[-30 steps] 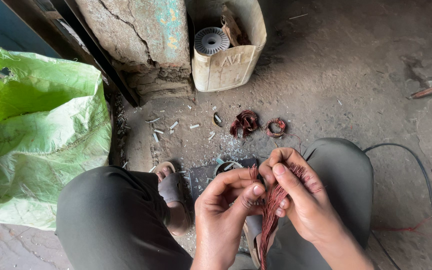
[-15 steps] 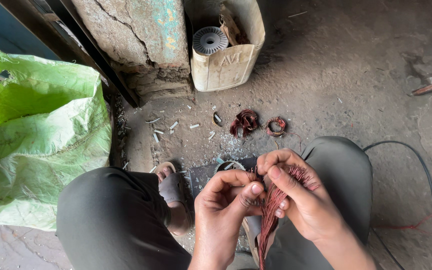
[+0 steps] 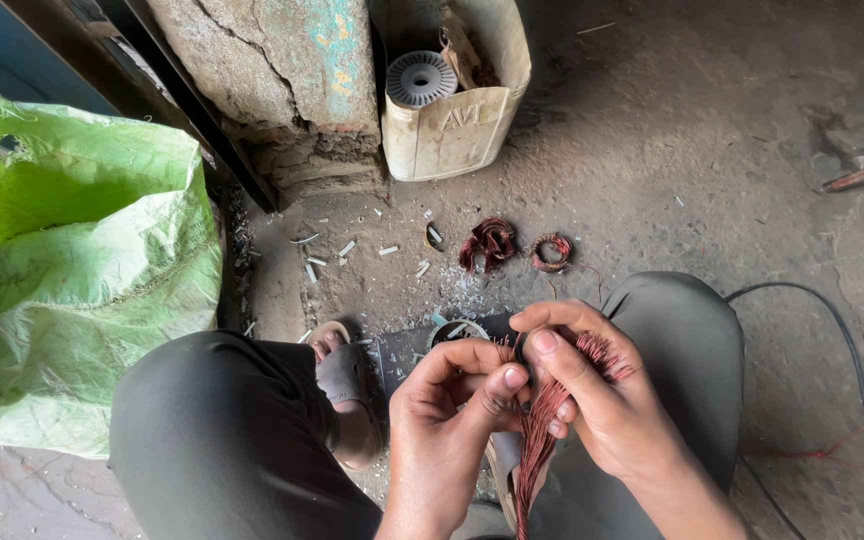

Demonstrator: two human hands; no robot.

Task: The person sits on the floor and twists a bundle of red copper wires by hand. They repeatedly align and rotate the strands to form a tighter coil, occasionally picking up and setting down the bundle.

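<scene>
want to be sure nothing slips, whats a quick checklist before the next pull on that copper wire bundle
1. Right hand gripping the copper wire bundle: ok, fingers wrap it.
2. Left hand pinching the strands near the top: ok, thumb and fingers closed on them.
3. Bundle end hanging free between the knees: ok, nothing snags it in view.
4. Sandalled foot away from the strands: ok.
5. Loose wire coils on the floor apart from the hands: ok.
6. Strand ends sharp or frayed: cannot tell.
</scene>
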